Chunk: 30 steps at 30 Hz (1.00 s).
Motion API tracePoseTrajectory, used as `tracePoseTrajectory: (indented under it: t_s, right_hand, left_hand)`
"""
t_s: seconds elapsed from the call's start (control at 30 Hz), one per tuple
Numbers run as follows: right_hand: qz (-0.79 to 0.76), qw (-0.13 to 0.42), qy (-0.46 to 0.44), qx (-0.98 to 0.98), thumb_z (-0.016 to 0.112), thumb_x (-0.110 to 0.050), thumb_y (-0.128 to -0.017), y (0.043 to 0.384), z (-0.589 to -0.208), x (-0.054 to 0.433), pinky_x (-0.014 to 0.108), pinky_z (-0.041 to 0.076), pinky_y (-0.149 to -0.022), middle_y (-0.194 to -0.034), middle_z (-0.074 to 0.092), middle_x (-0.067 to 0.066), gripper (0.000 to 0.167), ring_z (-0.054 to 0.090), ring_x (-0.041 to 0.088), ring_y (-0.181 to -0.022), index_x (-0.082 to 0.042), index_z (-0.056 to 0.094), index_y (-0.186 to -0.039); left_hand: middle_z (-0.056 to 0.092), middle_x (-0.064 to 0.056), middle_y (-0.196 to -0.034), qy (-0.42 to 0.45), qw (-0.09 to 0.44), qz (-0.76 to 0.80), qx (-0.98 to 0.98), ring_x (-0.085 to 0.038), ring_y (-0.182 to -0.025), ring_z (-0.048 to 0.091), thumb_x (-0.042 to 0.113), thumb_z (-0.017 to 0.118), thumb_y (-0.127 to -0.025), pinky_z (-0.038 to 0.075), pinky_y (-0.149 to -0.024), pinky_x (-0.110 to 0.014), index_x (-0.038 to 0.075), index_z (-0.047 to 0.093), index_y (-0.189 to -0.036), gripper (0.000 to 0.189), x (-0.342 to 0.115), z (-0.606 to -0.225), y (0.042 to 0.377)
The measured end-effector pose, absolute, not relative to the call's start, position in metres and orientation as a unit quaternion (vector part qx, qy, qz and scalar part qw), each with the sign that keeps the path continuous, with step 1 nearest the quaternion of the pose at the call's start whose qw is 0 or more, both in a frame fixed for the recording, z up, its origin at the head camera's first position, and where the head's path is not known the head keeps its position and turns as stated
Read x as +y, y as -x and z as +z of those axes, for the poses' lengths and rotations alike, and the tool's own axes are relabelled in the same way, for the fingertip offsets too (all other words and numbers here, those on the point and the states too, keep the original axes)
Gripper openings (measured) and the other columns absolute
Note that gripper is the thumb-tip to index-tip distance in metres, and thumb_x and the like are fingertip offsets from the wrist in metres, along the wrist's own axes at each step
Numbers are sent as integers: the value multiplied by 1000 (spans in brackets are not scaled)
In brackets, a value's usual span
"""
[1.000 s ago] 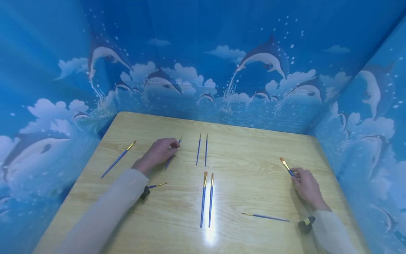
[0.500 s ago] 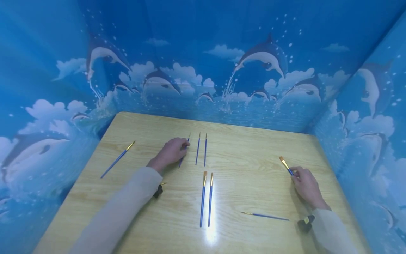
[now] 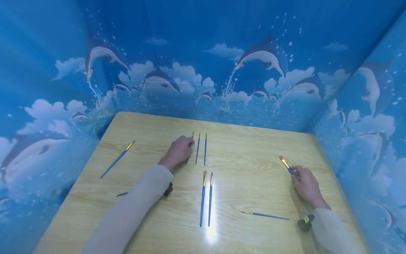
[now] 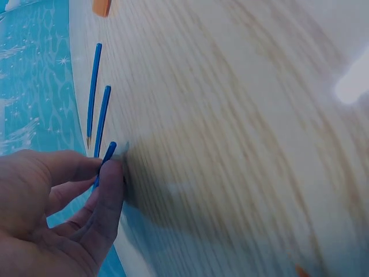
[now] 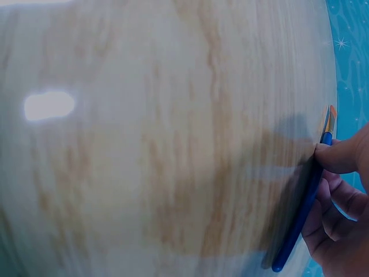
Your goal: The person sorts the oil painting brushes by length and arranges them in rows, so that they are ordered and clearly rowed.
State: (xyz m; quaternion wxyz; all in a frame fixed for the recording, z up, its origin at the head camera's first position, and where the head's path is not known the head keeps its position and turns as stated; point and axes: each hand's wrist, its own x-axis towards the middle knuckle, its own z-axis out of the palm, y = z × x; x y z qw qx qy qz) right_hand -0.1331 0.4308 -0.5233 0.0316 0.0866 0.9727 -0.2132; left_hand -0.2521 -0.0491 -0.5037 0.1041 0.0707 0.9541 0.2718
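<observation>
My left hand (image 3: 179, 149) pinches a thin blue paintbrush (image 4: 109, 151) between thumb and fingers, tip pointing away. Just right of it, two slim blue paintbrushes lie side by side, a nearer one (image 3: 198, 150) and a farther one (image 3: 205, 150). At the table's right side, my right hand (image 3: 306, 185) holds a flat paintbrush (image 5: 302, 213) with a blue handle, gold ferrule and brown bristles. Its bristle end sticks out past the fingertips in the head view. In the right wrist view the handle slants down beside the palm, close over the wood.
Two thicker brushes, a flat one (image 3: 203, 201) and a narrower one (image 3: 210, 201), lie parallel at the table's middle. Another paintbrush (image 3: 266, 215) lies crosswise at front right, and one (image 3: 117, 159) slants at left. The left sleeve (image 3: 136, 204) partly covers a further brush (image 3: 122, 194).
My left hand has carried its thin paintbrush rightward, close to the two slim ones, and the brush stands more nearly parallel to them. The right hand stays put with its flat brush.
</observation>
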Motion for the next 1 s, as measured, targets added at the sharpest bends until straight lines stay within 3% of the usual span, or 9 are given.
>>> tracePoseTrajectory:
  t_s: [0.63,1.0]
  right_hand:
    - [-209,23,-82,974,58,1,-105,132,-525,430,50,54,-79,-118,60,32,41,61,41,-102,8,54,-145]
    - [-211,28,-87,973,58,1,-106,133,-525,431,48,54,-77,-118,60,32,41,61,40,-101,9,53,-146]
  left_hand:
    - [61,-12,-140,-63,104,261,958,-30,-122,67,10,67,-105,58,-112,-45,13,64,-150,45,-42,-508,249]
    - [61,-13,-142,-59,97,265,958,-30,-124,66,11,67,-105,58,-112,-46,13,64,-150,45,-41,-509,248]
